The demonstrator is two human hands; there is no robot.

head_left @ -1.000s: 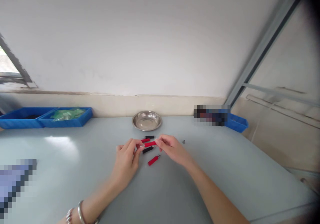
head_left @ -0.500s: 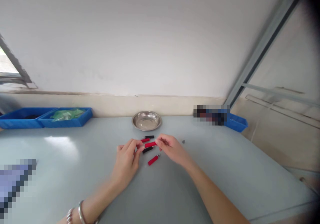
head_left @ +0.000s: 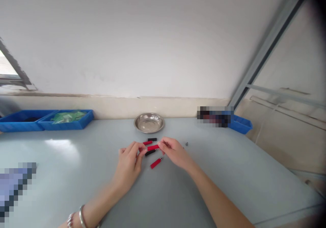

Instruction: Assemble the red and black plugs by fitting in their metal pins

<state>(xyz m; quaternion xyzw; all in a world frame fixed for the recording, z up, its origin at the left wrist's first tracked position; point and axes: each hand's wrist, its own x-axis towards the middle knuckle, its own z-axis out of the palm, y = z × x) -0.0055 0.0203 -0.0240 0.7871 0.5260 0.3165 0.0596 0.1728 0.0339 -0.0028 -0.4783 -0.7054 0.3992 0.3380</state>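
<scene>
Between my two hands is a red pen barrel [head_left: 153, 147] with a metallic end, held level above the table. The fingertips of my left hand [head_left: 129, 160] pinch its left end. My right hand [head_left: 173, 150] grips the other end between thumb and fingers, which hide its tip. Just below lies a black pen piece [head_left: 150, 152], partly covered by the held one. A second red piece [head_left: 156, 162] with a silvery tip rests nearer to me. Behind the held barrel are another red piece [head_left: 147, 142] and a black one [head_left: 152, 139].
A round steel dish [head_left: 149, 130] stands by the wall. Two blue trays [head_left: 84, 121] are at the far left, one with green plastic bags. At the right is another blue bin [head_left: 241, 125] beside a blurred patch. A tiny grey part [head_left: 186, 144] lies right of my hand.
Almost nothing differs. Both hands keep their hold on the red barrel, with only a very slight shift of the fingers and the view.
</scene>
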